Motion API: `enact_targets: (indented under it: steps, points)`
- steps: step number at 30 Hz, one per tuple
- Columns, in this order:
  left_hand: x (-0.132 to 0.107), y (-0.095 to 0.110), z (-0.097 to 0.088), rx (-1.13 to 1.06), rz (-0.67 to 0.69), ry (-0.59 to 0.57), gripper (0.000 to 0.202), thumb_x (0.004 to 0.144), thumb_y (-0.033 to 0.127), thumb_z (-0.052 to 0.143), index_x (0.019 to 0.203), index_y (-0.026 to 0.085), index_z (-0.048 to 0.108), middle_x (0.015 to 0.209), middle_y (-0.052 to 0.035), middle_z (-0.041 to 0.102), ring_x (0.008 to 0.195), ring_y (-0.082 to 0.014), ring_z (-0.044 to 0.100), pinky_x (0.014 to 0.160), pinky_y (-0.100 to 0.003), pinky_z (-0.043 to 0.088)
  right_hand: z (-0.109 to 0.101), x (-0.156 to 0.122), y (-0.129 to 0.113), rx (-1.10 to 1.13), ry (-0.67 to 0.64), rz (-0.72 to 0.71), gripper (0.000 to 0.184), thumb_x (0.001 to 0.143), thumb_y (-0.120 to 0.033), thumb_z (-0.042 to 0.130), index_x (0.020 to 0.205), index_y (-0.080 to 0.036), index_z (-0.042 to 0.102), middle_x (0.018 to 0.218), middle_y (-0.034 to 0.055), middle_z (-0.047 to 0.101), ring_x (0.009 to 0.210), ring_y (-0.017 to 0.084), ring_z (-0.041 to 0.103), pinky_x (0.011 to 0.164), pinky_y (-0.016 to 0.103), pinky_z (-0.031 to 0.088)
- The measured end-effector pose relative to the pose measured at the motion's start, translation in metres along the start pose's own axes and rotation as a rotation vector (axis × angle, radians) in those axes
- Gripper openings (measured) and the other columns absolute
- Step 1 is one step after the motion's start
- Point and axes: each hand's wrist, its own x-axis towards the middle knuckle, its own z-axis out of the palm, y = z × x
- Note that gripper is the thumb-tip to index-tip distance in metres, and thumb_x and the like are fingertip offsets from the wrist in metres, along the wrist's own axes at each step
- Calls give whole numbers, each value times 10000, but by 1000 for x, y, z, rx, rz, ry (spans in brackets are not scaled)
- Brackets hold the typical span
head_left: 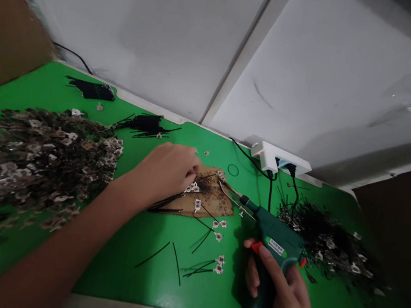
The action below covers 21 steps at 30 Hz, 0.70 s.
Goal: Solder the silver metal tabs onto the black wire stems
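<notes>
Over the surface's (108, 273) front edge, our right hand (294, 299) clamps the soldering gun (281, 238), likely stiff, moderately heavy, best held by its handle (265, 287), aimed at the board's (221, 202) far right corner; our left hand (168, 169) curls, fingertips hidden, hold unclear.

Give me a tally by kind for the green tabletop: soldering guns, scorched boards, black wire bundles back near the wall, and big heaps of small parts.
Soldering gun: 1
Scorched brown board: 1
Black wire bundles: 2
Big heaps of small parts: 2
Total: 6
</notes>
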Motion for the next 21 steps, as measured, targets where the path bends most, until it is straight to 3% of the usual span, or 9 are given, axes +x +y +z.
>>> enact_targets:
  steps: [4, 8, 21]
  points:
    - [6, 4, 6, 90, 64, -29, 240, 963, 226, 508, 959, 186, 745, 1000, -78, 712, 907, -262, 661, 762, -359, 426, 0, 0, 0, 12, -4, -21, 373, 836, -510, 738, 946, -154, 724, 529, -17, 529, 463, 108, 456, 454, 231, 354]
    - [9, 5, 8, 134, 128, -48, 202, 947, 191, 532, 905, 140, 723, 974, -98, 701, 931, -270, 654, 799, -367, 441, 1, 0, 0, 22, 5, -26, 380, 827, -512, 745, 943, -151, 730, 512, -21, 513, 450, 104, 444, 438, 230, 334]
    - [13, -4, 17, -64, 61, -20, 136, 876, 151, 539, 777, 174, 629, 833, -41, 646, 723, -182, 569, 640, -310, 354, 1, 1, -1, 21, -21, -16, 362, 823, -507, 752, 909, -156, 730, 534, -17, 526, 464, 104, 451, 439, 224, 346]
